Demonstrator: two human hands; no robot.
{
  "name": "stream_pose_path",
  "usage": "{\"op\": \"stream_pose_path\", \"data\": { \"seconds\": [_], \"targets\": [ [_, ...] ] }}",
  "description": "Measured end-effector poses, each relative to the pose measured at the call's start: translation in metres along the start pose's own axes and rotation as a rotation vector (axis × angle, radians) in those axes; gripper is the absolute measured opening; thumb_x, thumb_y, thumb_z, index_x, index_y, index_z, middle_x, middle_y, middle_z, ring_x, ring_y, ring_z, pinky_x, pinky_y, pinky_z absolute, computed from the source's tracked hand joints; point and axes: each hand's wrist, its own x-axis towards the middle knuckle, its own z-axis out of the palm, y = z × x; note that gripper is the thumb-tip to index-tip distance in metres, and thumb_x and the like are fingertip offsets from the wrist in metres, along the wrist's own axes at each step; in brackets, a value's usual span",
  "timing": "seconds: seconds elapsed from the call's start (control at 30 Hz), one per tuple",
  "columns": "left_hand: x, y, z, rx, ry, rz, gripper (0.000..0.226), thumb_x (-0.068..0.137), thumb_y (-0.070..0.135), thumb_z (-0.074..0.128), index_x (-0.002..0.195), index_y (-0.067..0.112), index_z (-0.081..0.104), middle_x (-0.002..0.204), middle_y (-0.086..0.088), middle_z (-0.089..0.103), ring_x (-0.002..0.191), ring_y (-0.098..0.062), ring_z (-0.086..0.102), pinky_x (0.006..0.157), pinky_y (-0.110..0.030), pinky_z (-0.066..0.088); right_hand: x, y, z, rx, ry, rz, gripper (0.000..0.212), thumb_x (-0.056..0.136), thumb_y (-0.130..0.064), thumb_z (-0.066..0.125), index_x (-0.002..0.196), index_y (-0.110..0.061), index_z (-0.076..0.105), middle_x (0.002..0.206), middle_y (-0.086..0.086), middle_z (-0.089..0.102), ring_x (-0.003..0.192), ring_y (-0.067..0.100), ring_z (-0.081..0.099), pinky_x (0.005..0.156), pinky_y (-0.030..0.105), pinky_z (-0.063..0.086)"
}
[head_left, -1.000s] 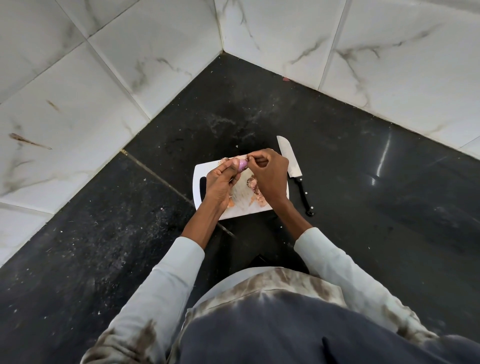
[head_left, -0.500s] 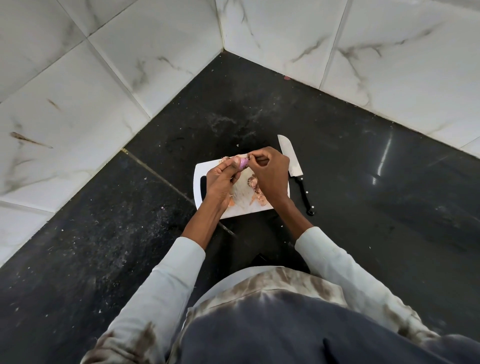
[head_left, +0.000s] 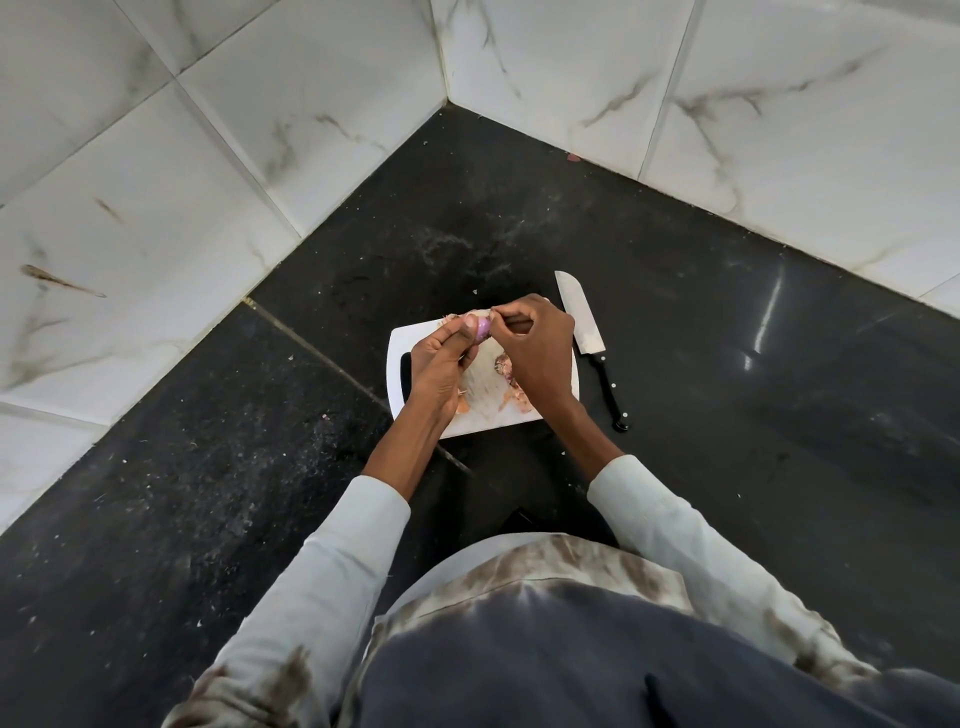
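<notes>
While onion (head_left: 482, 328) is held, peels (head_left: 515, 399) litter board (head_left: 485, 375).

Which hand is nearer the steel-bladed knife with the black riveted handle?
Right. The right hand is just left of the knife, by its blade, over the right edge of the white plastic cutting board. The left hand grips a small purple onion farther left, beyond the right hand.

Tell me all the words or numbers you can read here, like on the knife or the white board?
There are no words, numbers or signs to read anywhere.
knife: no brand shows on the blade or the handle.
cutting board: plain white.
onion, held by the left hand and pinched by the right hand: no sticker.
wall tiles: only grey veins.
</notes>
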Motion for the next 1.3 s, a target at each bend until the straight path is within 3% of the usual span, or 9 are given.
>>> {"op": "stream_pose_path", "data": {
  "seconds": [0.2,0.47,0.63,0.73,0.9,1.0,1.1,1.3],
  "targets": [
    [-0.001,0.0,0.003,0.001,0.007,-0.007,0.033,0.098,0.018,0.074,0.126,0.0,0.075,0.122,-0.017,0.077,0.104,-0.015,0.074,0.086,-0.021,0.059,-0.001,0.001,0.003,-0.037,0.045,-0.019,0.008,0.093,-0.022,0.079,0.096,-0.015,0.08,0.088,-0.011,0.072,0.077,0.002,0.069,0.076,0.014,0.057],
    [-0.003,0.0,0.004,-0.011,-0.012,-0.04,0.036,0.099,0.022,0.073,0.128,0.001,0.074,0.127,-0.015,0.077,0.104,-0.011,0.075,0.096,-0.024,0.06,0.002,0.007,0.005,-0.027,0.056,0.022,0.009,0.097,-0.016,0.072,0.1,-0.017,0.08,0.092,-0.014,0.072,0.081,-0.008,0.068,0.078,0.004,0.051],
    [-0.004,0.005,0.004,-0.043,-0.037,-0.07,0.043,0.1,0.029,0.072,0.133,0.0,0.071,0.127,-0.011,0.076,0.11,-0.011,0.075,0.102,-0.027,0.055,0.006,0.004,-0.002,0.024,-0.013,0.027,0.01,0.102,-0.02,0.067,0.104,-0.022,0.076,0.094,-0.021,0.068,0.088,-0.006,0.069,0.082,0.012,0.056],
    [-0.004,0.008,0.004,-0.037,-0.033,-0.077,0.044,0.1,0.03,0.071,0.133,0.0,0.071,0.131,-0.014,0.075,0.117,-0.015,0.074,0.11,-0.032,0.053,0.006,0.003,-0.008,0.049,-0.087,-0.026,0.007,0.099,-0.021,0.072,0.103,-0.02,0.077,0.1,-0.014,0.074,0.093,0.004,0.072,0.084,0.023,0.061],
    [-0.007,0.013,-0.001,0.048,-0.078,-0.042,0.059,0.082,0.045,0.078,0.126,0.006,0.076,0.124,-0.009,0.078,0.125,-0.021,0.07,0.113,-0.037,0.05,0.01,0.002,-0.016,0.094,-0.161,-0.018,0.011,0.092,-0.02,0.081,0.102,-0.017,0.079,0.102,-0.008,0.076,0.094,0.008,0.074,0.085,0.025,0.061],
    [-0.003,0.015,-0.007,0.102,-0.116,-0.034,0.039,0.099,0.036,0.071,0.124,0.006,0.076,0.116,-0.003,0.079,0.12,-0.017,0.072,0.114,-0.037,0.049,0.012,0.001,-0.018,0.103,-0.176,-0.014,0.01,0.091,-0.017,0.082,0.099,-0.015,0.079,0.1,-0.006,0.076,0.093,0.008,0.074,0.084,0.022,0.06],
    [-0.002,0.019,-0.01,0.133,-0.157,-0.024,0.02,0.101,0.033,0.068,0.109,0.02,0.081,0.105,0.005,0.081,0.106,-0.007,0.075,0.109,-0.036,0.049,0.015,0.001,-0.02,0.114,-0.193,-0.014,0.009,0.089,-0.017,0.084,0.097,-0.016,0.079,0.098,-0.009,0.076,0.09,0.006,0.074,0.08,0.018,0.058],
    [-0.001,0.026,-0.016,0.184,-0.221,0.018,0.013,0.099,0.03,0.072,0.101,0.029,0.085,0.107,0.005,0.082,0.107,-0.007,0.075,0.102,-0.033,0.05,0.015,0.002,-0.023,0.118,-0.206,-0.018,0.01,0.088,-0.017,0.085,0.096,-0.016,0.08,0.095,-0.009,0.078,0.089,0.007,0.075,0.081,0.018,0.059]
  ]
}}
